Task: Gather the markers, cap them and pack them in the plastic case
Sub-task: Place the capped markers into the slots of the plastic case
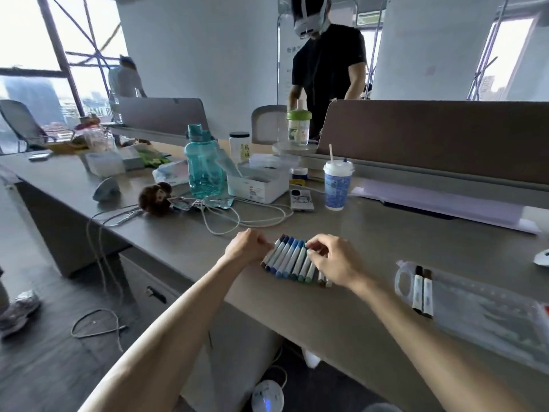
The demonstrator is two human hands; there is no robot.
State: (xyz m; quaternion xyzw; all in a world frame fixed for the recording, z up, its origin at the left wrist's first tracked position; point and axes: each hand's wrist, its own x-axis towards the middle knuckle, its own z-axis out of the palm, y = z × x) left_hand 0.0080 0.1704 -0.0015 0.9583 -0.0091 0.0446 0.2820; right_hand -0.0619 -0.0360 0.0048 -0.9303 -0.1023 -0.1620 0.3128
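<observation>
Gathering was judged underway: the markers [289, 258] were bunched between the left grip [248, 246], curled, its hold unclear, and the right grip [332, 260], clamped on them; carrying rightward to the case [490, 307] was called for next.

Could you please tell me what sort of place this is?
Probably an open-plan office: a long desk with grey divider panels, an office chair by large windows, and charging cables beside a water bottle.
</observation>
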